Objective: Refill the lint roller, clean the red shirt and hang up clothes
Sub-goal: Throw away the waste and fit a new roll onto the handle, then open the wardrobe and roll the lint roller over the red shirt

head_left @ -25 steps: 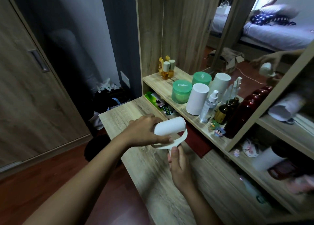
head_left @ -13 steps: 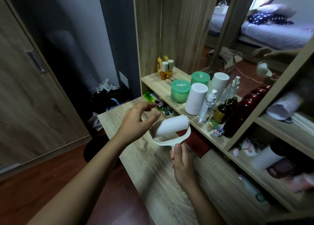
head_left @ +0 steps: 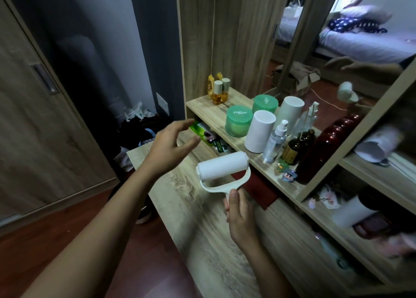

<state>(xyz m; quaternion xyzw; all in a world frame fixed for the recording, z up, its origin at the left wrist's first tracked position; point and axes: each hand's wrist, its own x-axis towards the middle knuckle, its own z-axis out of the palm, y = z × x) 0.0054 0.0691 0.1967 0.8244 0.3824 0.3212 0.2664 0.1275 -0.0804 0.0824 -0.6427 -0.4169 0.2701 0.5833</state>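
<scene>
A white lint roller (head_left: 221,168) with a full white roll on it stands upright above the wooden desk (head_left: 202,225). My right hand (head_left: 239,215) grips its handle from below. Up and to the left of the roll, my left hand (head_left: 171,144) hovers with its fingers spread and nothing in it. A spare white roll (head_left: 258,131) stands on the shelf behind. A red cloth (head_left: 258,185) lies partly under the shelf, mostly hidden.
The shelf (head_left: 207,108) carries green jars (head_left: 238,121), a spray bottle (head_left: 275,141), small amber bottles (head_left: 218,90) and a dark red bottle (head_left: 324,144). A mirror (head_left: 326,50) behind reflects a bed. Green packets (head_left: 207,135) lie under the shelf. A wooden door (head_left: 33,117) is at the left.
My left hand let go of the white roll and lifted away to the upper left, opening. My right hand kept the handle and raised the roller slightly.
</scene>
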